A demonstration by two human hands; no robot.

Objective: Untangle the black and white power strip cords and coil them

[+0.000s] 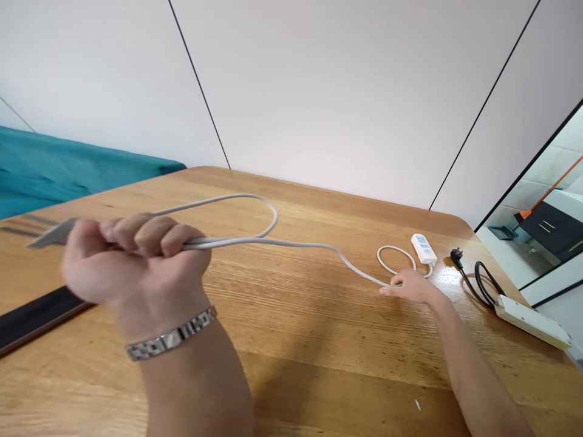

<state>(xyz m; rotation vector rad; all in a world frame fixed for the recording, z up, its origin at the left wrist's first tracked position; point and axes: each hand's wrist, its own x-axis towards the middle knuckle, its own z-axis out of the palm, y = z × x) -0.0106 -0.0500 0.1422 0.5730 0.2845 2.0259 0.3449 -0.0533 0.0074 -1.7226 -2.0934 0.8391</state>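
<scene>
Clenched up close, the left hand (141, 261) grips doubled white cord (296, 244), apparently to bunch it; well apart, over the wooden surface (291, 303), the right hand (412, 286) pinches it, seemingly for control, near a white power strip (423, 249).

White wall panels (328, 91) with dark seams rise behind a wooden table (355, 227). A teal upholstered seat (82, 164) stands left, a dark cabinet (558, 223) right.
</scene>
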